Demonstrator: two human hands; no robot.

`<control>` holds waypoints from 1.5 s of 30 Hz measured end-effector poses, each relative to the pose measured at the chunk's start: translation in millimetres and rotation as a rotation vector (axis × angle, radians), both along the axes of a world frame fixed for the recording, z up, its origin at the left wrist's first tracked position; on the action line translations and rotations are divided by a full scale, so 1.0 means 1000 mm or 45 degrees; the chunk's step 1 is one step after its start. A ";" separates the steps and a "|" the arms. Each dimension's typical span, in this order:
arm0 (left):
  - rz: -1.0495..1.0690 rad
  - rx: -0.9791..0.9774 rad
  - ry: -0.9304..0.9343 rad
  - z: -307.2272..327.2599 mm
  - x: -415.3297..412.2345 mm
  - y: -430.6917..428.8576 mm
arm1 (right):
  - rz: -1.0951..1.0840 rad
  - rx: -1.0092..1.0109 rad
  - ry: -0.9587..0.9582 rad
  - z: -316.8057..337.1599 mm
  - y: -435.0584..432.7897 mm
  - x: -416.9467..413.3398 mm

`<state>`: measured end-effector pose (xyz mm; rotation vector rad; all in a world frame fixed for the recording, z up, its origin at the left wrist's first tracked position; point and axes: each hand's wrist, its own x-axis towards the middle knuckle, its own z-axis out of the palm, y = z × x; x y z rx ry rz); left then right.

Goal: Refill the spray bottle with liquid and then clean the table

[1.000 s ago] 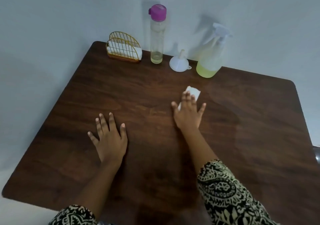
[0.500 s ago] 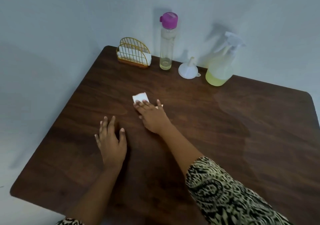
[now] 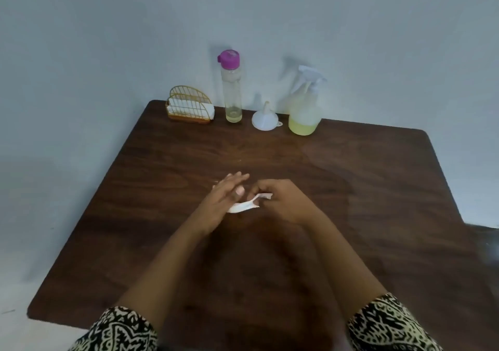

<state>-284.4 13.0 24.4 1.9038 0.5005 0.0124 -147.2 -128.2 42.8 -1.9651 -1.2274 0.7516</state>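
A crumpled white tissue (image 3: 247, 205) is lifted just above the middle of the dark wooden table (image 3: 378, 188). My right hand (image 3: 283, 202) pinches its right end with curled fingers. My left hand (image 3: 224, 199) has straight fingers, and the tissue's left end lies under its palm. At the back stands the spray bottle (image 3: 305, 107), white trigger on top, with yellow liquid in its lower part. Left of it are an upturned white funnel (image 3: 264, 118) and a tall clear bottle (image 3: 232, 88) with a magenta cap and a little liquid at the bottom.
A gold wire holder with white napkins (image 3: 190, 106) stands at the back left corner. The table is pushed against a pale wall. A patch of the tabletop right of centre looks slightly sheened.
My right hand stopped wiping, drew back to the centre and lifted the tissue off the table. My left hand left the tabletop and came over to meet the tissue.
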 end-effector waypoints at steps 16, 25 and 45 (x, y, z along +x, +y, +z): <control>-0.021 -1.140 0.187 0.054 0.074 -0.218 | -0.749 0.366 0.486 0.080 -0.277 0.032; 0.308 -0.801 0.112 0.000 0.276 -0.405 | -1.302 0.310 0.668 0.015 -0.436 0.213; 0.025 -0.280 0.648 -0.219 0.553 -0.561 | -1.364 -0.540 0.290 -0.256 -0.576 0.432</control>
